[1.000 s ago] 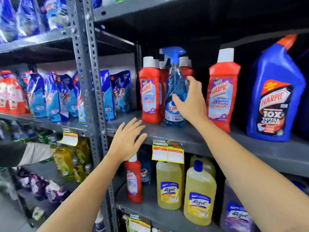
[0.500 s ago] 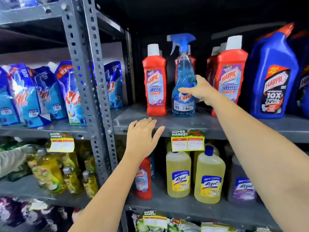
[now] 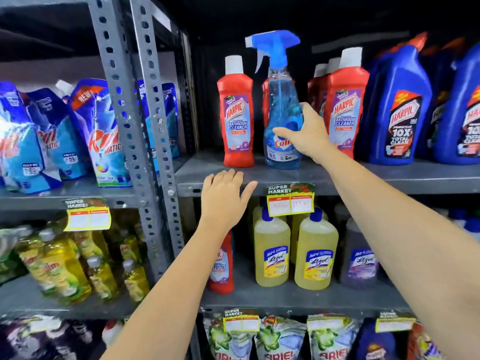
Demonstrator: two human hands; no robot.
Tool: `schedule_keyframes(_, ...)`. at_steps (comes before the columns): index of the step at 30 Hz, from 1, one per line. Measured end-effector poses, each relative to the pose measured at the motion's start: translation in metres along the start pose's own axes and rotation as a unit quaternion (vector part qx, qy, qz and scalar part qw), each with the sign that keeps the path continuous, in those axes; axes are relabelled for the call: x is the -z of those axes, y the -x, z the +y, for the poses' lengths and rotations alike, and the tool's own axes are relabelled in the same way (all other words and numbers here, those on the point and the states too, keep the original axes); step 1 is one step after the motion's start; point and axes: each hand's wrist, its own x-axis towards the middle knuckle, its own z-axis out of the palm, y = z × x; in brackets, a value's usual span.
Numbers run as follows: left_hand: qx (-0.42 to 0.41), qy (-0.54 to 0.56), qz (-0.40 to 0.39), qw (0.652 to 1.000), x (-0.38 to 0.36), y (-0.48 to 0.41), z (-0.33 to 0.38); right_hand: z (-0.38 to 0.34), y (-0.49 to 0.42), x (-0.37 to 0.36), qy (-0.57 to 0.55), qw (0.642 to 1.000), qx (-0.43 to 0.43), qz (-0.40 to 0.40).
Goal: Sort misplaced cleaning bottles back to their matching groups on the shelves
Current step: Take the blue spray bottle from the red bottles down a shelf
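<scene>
the right hand (image 3: pixel 304 133) has closed in on the blue spray bottle (image 3: pixel 283 110) over the last second: a moment ago the palm only lay against its side, now the fingers curl round the front of the label and the thumb sits behind, so it has a real hold. the bottle's base looks as if it is on the shelf (image 3: pixel 389 178) or just off it, i can't tell which. it stands in the middle of the frame, between a red bathroom cleaner bottle (image 3: pixel 237 113) on its left and more red bottles (image 3: pixel 346 105) on its right, clearly the odd one in that row. so i'd judge the pick-up of a misplaced bottle is just beginning, and its own group isn't in view here.

the right arm reaches in from the lower right, stretched long and nearly straight, wrist bent slightly up to the bottle's waist.

the left hand (image 3: pixel 224 201) holds nothing. it is open, fingers spread and loosely extended, palm toward the shelf's front edge just left of the yellow price tag (image 3: pixel 290 201); it has drifted up to that edge. whether it actually touches the metal i can't say. below it, a lone red bottle (image 3: pixel 222 266) sits beside the yellow bottles (image 3: pixel 293 253), another likely stray.
</scene>
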Motion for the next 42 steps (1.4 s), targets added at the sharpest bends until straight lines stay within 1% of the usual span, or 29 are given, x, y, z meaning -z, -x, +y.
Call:
schedule_keyframes(2,-0.021,-0.011,0.009,1.000,0.000,0.005,-0.002,-0.009,0.011,0.006,-0.008,1.000,0.016,0.008)
schedule_keyframes(5,-0.048,-0.006,0.018,0.999,0.001,0.021,-0.004,-0.021,0.036,0.018,-0.076,0.997,0.031,0.001)
schedule_keyframes(10,-0.061,0.046,0.040,0.996,-0.004,0.068,-0.007,-0.029,0.102,0.023,-0.190,0.981,0.041,-0.026)
schedule_keyframes(12,-0.074,0.064,0.034,0.995,-0.014,0.097,-0.006,-0.023,0.127,0.016,-0.210,0.976,0.033,-0.046)
schedule_keyframes(15,-0.071,0.095,-0.030,0.992,-0.041,0.150,-0.007,0.000,0.161,-0.003,-0.171,0.983,0.008,-0.071)
schedule_keyframes(17,-0.064,0.112,-0.096,0.987,-0.065,0.189,-0.011,0.017,0.182,-0.017,-0.146,0.985,-0.030,-0.088)
schedule_keyframes(19,-0.049,0.111,-0.176,0.977,-0.087,0.224,-0.019,0.038,0.204,-0.034,-0.149,0.980,-0.072,-0.113)
schedule_keyframes(20,-0.036,0.102,-0.218,0.970,-0.096,0.237,-0.024,0.049,0.214,-0.043,-0.155,0.976,-0.085,-0.123)
schedule_keyframes(23,0.002,0.043,-0.332,0.942,-0.121,0.268,-0.039,0.082,0.236,-0.065,-0.130,0.974,-0.131,-0.133)
schedule_keyframes(25,0.008,0.013,-0.379,0.925,-0.134,0.281,-0.047,0.100,0.243,-0.077,-0.115,0.972,-0.160,-0.128)
schedule_keyframes(27,0.008,0.010,-0.404,0.915,-0.142,0.289,-0.052,0.117,0.246,-0.087,-0.104,0.968,-0.189,-0.130)
schedule_keyframes(31,0.011,0.034,-0.413,0.910,-0.149,0.294,-0.058,0.154,0.244,-0.105,-0.082,0.958,-0.221,-0.164)
schedule_keyframes(35,0.002,0.080,-0.383,0.920,-0.155,0.297,-0.062,0.179,0.250,-0.121,-0.078,0.950,-0.242,-0.179)
schedule_keyframes(37,-0.007,0.076,-0.365,0.928,-0.158,0.300,-0.063,0.187,0.254,-0.125,-0.084,0.950,-0.249,-0.168)
schedule_keyframes(39,-0.013,0.066,-0.369,0.927,-0.160,0.303,-0.065,0.191,0.257,-0.126,-0.084,0.950,-0.248,-0.170)
schedule_keyframes(42,-0.018,0.058,-0.367,0.928,-0.161,0.306,-0.065,0.198,0.261,-0.127,-0.047,0.949,-0.244,-0.194)
